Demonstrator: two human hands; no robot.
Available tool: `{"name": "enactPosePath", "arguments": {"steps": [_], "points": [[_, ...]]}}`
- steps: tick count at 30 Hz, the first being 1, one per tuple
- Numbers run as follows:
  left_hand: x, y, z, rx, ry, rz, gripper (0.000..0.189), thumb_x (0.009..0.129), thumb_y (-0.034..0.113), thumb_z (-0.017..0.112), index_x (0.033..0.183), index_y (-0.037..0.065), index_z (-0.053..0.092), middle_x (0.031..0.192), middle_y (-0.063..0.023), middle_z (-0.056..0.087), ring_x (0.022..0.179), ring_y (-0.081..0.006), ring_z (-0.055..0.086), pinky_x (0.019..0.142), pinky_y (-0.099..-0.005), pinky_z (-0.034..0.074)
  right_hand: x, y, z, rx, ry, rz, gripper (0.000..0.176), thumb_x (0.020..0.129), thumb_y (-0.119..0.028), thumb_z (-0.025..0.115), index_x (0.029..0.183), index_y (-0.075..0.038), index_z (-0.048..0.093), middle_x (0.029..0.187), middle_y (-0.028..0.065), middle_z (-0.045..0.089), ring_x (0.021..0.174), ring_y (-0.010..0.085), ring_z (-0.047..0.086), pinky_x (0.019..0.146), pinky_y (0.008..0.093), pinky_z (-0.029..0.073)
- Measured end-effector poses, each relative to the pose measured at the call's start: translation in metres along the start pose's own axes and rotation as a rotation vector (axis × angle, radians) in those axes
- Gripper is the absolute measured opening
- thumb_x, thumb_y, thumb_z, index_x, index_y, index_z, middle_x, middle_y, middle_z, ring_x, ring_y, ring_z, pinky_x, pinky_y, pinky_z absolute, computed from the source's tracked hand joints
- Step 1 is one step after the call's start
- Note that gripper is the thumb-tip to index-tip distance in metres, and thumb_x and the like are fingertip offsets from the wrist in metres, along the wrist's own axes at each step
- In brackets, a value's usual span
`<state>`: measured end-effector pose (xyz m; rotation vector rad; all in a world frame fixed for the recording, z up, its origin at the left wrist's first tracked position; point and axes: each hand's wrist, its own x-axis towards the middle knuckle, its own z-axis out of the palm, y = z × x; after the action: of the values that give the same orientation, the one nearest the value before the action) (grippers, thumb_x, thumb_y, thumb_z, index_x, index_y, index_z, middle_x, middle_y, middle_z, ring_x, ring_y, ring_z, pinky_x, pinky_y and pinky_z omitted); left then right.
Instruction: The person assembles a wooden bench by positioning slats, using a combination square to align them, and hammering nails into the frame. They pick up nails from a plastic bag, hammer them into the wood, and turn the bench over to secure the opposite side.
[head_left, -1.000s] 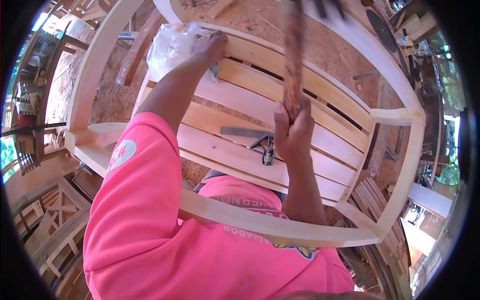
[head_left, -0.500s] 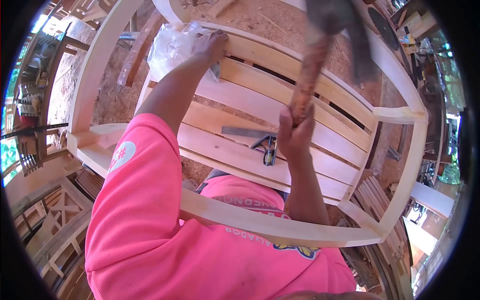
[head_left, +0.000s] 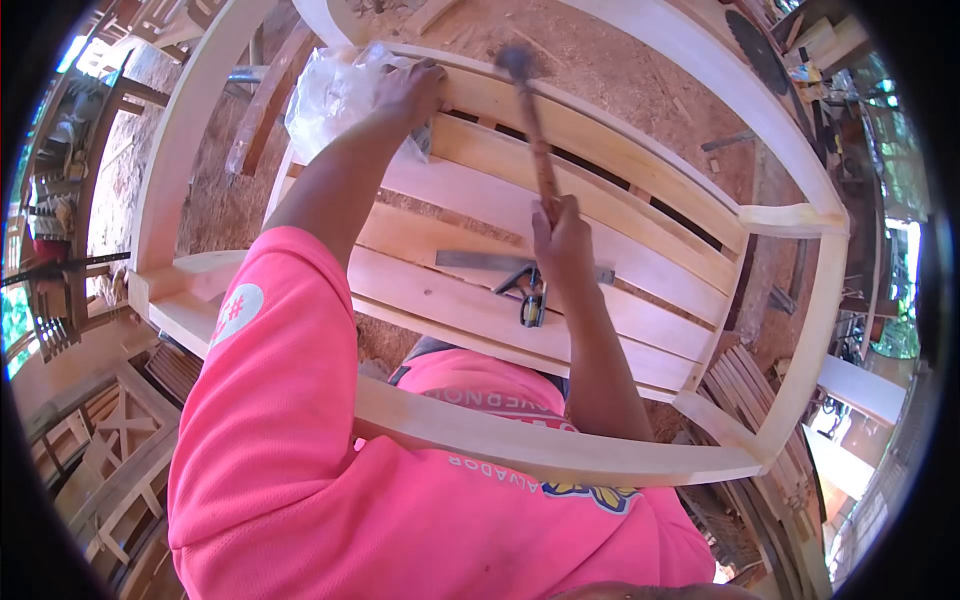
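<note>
Sawdust floor shows beneath a pale slatted wooden bench frame (head_left: 520, 450). The right hand (head_left: 562, 245) clenches the likely head-heavy, brown wooden-handled hammer (head_left: 533, 130) by its stiff handle's end, above the top slat (head_left: 620, 150). The left hand (head_left: 408, 90) rests there, its grip unclear.

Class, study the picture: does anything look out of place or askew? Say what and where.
A square lies askew across the slats, beside the right hand gripping the hammer. A crumpled plastic bag sits by the left hand on the top rail.
</note>
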<state>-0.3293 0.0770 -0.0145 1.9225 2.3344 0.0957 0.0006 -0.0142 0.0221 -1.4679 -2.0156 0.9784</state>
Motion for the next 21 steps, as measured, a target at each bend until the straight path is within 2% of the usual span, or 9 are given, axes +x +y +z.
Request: {"name": "enactPosePath", "arguments": {"steps": [2, 5, 8, 12, 15, 17, 19, 20, 21], "points": [[-0.007, 0.006, 0.005, 0.010, -0.008, 0.001, 0.055, 0.085, 0.043, 0.080, 0.132, 0.019, 0.067, 0.136, -0.0030, 0.064, 0.126, -0.0294, 0.064, 0.107, -0.0492, 0.045, 0.008, 0.020, 0.009, -0.199, -0.066, 0.103, 0.041, 0.105, -0.038, 0.059, 0.108, 0.002, 0.052, 0.075, 0.0278, 0.068, 0.076, 0.0494, 0.070, 0.062, 0.0536, 0.054], [-0.002, 0.000, -0.002, 0.007, -0.047, 0.012, 0.056, 0.085, 0.045, 0.080, 0.133, 0.019, 0.067, 0.137, -0.0036, 0.064, 0.127, -0.0294, 0.063, 0.109, -0.0496, 0.044, -0.004, 0.002, -0.006, -0.071, -0.051, 0.183, 0.042, 0.105, -0.037, 0.059, 0.113, 0.003, 0.051, 0.080, 0.0325, 0.069, 0.082, 0.0513, 0.071, 0.068, 0.0566, 0.055], [-0.002, 0.005, -0.006, 0.005, -0.046, 0.004, 0.058, 0.085, 0.046, 0.080, 0.134, 0.018, 0.067, 0.141, -0.0038, 0.062, 0.128, -0.0299, 0.063, 0.109, -0.0509, 0.043, -0.005, -0.004, -0.011, -0.070, -0.082, 0.203, 0.043, 0.104, -0.037, 0.059, 0.116, 0.003, 0.050, 0.088, 0.0350, 0.070, 0.089, 0.0522, 0.070, 0.077, 0.0587, 0.056], [-0.002, -0.001, -0.021, 0.109, -0.097, 0.102, 0.062, 0.084, 0.048, 0.080, 0.135, 0.017, 0.067, 0.146, -0.0067, 0.061, 0.127, -0.0313, 0.063, 0.109, -0.0530, 0.043, 0.016, 0.013, -0.006, -0.259, -0.195, 0.248, 0.043, 0.104, -0.037, 0.059, 0.119, 0.003, 0.050, 0.096, 0.0349, 0.070, 0.097, 0.0517, 0.070, 0.084, 0.0584, 0.056], [-0.003, -0.025, -0.047, -0.055, 0.082, -0.153, 0.081, 0.078, 0.053, 0.086, 0.143, 0.012, 0.059, 0.146, -0.0129, 0.059, 0.137, -0.0295, 0.056, 0.118, -0.0508, 0.035, 0.007, 0.023, -0.004, -0.232, -0.222, 0.267, 0.044, 0.104, -0.037, 0.059, 0.122, 0.002, 0.050, 0.099, 0.0337, 0.071, 0.099, 0.0514, 0.070, 0.085, 0.0584, 0.056], [0.001, -0.086, -0.034, -0.252, 0.429, -0.093, 0.109, 0.071, 0.065, 0.086, 0.152, 0.003, 0.048, 0.149, -0.0227, 0.054, 0.142, -0.0319, 0.050, 0.122, -0.0554, 0.031, 0.006, 0.027, -0.005, -0.205, -0.234, 0.274, 0.045, 0.104, -0.038, 0.059, 0.123, 0.002, 0.050, 0.100, 0.0335, 0.071, 0.100, 0.0517, 0.070, 0.086, 0.0578, 0.056], [-0.016, -0.113, -0.049, -0.115, 0.185, -0.435, 0.129, 0.064, 0.070, 0.089, 0.156, -0.004, 0.037, 0.155, -0.0290, 0.046, 0.145, -0.0344, 0.047, 0.123, -0.0512, 0.032, 0.004, 0.032, -0.001, -0.147, -0.220, 0.273, 0.046, 0.104, -0.038, 0.059, 0.124, 0.002, 0.049, 0.100, 0.0334, 0.071, 0.100, 0.0516, 0.070, 0.086, 0.0579, 0.056], [-0.009, -0.143, -0.019, -0.007, 0.213, -0.542, 0.120, 0.065, 0.068, 0.090, 0.149, -0.006, 0.048, 0.150, -0.0268, 0.054, 0.138, -0.0346, 0.054, 0.116, -0.0433, 0.042, 0.003, 0.033, 0.000, -0.122, -0.219, 0.271, 0.046, 0.104, -0.038, 0.059, 0.124, 0.002, 0.049, 0.100, 0.0334, 0.071, 0.100, 0.0515, 0.070, 0.085, 0.0580, 0.056], [-0.011, -0.151, -0.018, -0.216, 0.070, -0.503, 0.113, 0.066, 0.066, 0.091, 0.144, -0.007, 0.053, 0.145, -0.0253, 0.058, 0.133, -0.0338, 0.057, 0.113, -0.0430, 0.044, 0.002, 0.033, 0.001, -0.107, -0.221, 0.272, 0.046, 0.103, -0.038, 0.059, 0.124, 0.003, 0.050, 0.100, 0.0336, 0.071, 0.101, 0.0517, 0.069, 0.086, 0.0581, 0.056]]}}
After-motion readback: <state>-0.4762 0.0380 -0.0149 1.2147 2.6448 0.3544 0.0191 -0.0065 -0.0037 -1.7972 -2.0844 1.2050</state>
